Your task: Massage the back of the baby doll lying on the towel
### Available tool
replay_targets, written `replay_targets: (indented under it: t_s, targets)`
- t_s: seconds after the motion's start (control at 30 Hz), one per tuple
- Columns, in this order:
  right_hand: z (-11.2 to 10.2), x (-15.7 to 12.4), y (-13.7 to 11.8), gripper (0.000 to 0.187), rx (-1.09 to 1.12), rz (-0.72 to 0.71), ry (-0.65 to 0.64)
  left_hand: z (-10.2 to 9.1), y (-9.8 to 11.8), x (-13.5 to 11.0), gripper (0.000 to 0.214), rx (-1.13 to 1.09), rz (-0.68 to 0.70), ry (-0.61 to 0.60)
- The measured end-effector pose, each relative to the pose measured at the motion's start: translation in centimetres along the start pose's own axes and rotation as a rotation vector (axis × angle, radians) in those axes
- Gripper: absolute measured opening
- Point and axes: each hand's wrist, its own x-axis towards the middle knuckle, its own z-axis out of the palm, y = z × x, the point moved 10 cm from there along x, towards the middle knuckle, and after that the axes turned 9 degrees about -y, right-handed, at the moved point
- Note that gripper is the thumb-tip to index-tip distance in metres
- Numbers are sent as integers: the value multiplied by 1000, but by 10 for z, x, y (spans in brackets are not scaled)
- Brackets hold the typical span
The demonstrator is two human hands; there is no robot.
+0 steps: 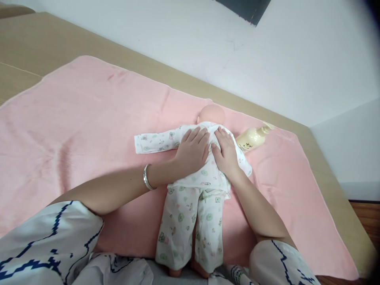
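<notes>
Inspected item: a bald, flesh-toned baby doll (199, 189) in a white print long-sleeved top (208, 174) and matching trousers (179, 221). It lay on a soft pink blanket (97, 107), which covered much of a light wood-coloured table (133, 61).

Both grips were released, grasping nothing. The left hand (193, 150), with a silver bangle (147, 177) at its wrist, rested flat on the doll's upper back, fingers together. The right hand (227, 154) lay on the doll's other shoulder area, thumb set apart. Both sets of fingers pointed towards the doll's head (212, 114). The pressure applied could not be determined.

The doll appeared to be face down, its face hidden; this position presumably presented the back to both palms. The blanket probably served as padding beneath the doll. A glossy cream pump bottle (252, 138) lay on its side by the doll's right-hand shoulder, judged to be within easy reach; contact with the top could not be confirmed.

The doll's long axis ran away from the person, head far, feet (175, 272) near, with a slight lean to the right at the head. One sleeve stretched out leftward from the doll; the other angled down towards its hip.
</notes>
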Motion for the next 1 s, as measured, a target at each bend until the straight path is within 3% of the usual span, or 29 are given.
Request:
replay_targets:
  t_s: [0.13, 0.3, 0.4, 0.53, 0.67, 0.83, 1.0]
  targets:
    - [1, -4, -9, 56, -26, 12, -16, -1, 4, -3, 46, -15, 12, -5]
    - [0, -24, -36, 54, -79, 68, -9, 7, -22, 12, 55, -97, -89, -113]
    - [-2, -25, -39, 51, -44, 70, -38, 5, -26, 14, 55, -77, -114, -98]
    - [-6, -8, -17, 50, 88, 50, -72, -2, -7, 3, 48, -27, -53, -22]
    - [-9, 4, -10, 52, 69, -4, -52, -4, 10, -7, 41, -93, 53, 17]
    - [-11, -13, -23, 53, -88, 117, -28, -1, -7, 3, 43, -168, -2, -11]
    - [-15, -29, -46, 49, -195, 74, 0, 3, -24, 16, 51, -145, -50, -56]
